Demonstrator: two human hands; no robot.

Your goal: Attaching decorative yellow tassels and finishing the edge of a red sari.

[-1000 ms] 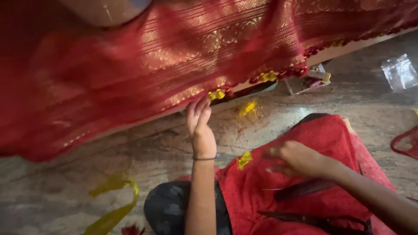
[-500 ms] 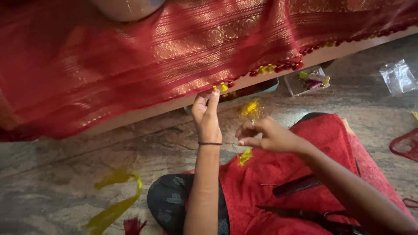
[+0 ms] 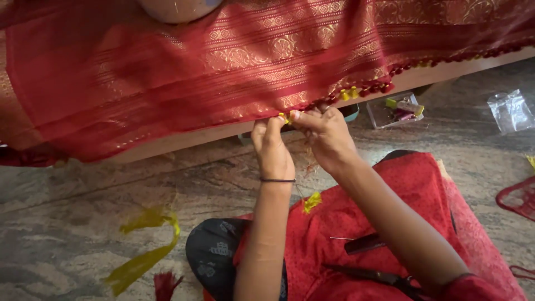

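Both hands meet at the lower edge of the red cloth [image 3: 223,72], which hangs over a pale ledge [image 3: 184,142] above the stone floor [image 3: 83,195].

The left hand [image 3: 272,150] reaches up with its fingers held close together, the tips pinching a small yellow tassel [image 3: 284,117] on the cloth's hem. A thin dark band sits on that wrist.

The right hand [image 3: 327,136] lies just beside it, touching it at the fingertips. Its fingers are curled in and its thumb and forefinger close on the same bit of hem, next to the yellow tassel. Fine threads trail down below the two hands; whether either hand grips them cannot be told.

Further right along the hem hang more yellow tassels [image 3: 350,93] among red ones.

On the floor behind the right hand stands a clear box [image 3: 402,111] with coloured bits inside, and well off to the right lies a clear bag [image 3: 510,111]. A yellow scrap [image 3: 312,202] rests on the person's red lap, and a yellow strip [image 3: 146,251] lies on the floor to the left.
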